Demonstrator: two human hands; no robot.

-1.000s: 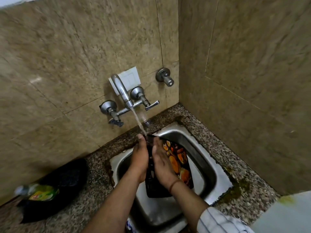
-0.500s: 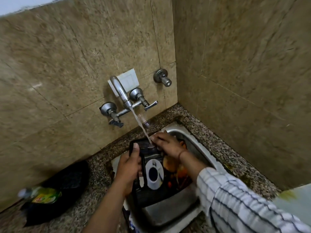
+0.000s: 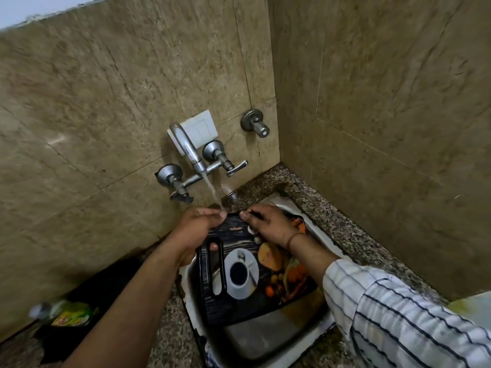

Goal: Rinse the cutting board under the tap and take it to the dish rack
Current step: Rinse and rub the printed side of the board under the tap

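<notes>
The cutting board (image 3: 247, 277) is dark, printed with a coffee cup and fruit, and has a slot handle on its left side. It lies tilted, face up, over the steel sink (image 3: 265, 338). My left hand (image 3: 196, 229) grips its far left corner. My right hand (image 3: 268, 224) holds its far edge to the right. Water runs from the wall tap (image 3: 190, 150) and lands at the board's far edge between my two hands. No dish rack is in view.
Tiled walls meet in a corner just behind and to the right of the sink. A speckled granite counter (image 3: 332, 216) surrounds it. A black bag with a green-labelled bottle (image 3: 69, 314) lies on the counter at the left. A spare valve (image 3: 253, 123) juts from the wall.
The board went from upright on its edge to lying tilted, printed face up. My hands shifted from its sides to its far edge under the water stream.
</notes>
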